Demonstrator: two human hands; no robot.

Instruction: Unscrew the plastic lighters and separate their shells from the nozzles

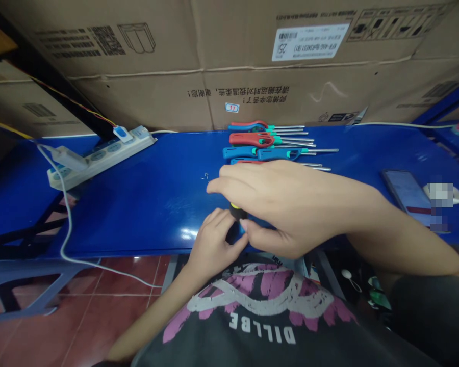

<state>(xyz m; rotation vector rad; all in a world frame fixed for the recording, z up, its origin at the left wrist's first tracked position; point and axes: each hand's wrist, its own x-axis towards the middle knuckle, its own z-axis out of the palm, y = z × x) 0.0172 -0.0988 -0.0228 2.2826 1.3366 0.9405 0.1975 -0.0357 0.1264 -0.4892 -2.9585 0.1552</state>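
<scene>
My right hand reaches in from the right over the blue table, its fingers curled round a short black-and-yellow handle. Only a small part of that handle shows, so its exact kind is hidden. Just below and to the left, my left hand is closed, thumb and fingers pinched together near the handle's lower end. What it grips is covered by the fingers. Behind my right hand lie several long-nosed gas lighters, red and blue with thin metal tubes pointing right.
A white power strip with plugs sits at the left, and a white cable hangs over the table's front edge. A phone lies at the right. Large cardboard boxes stand along the back.
</scene>
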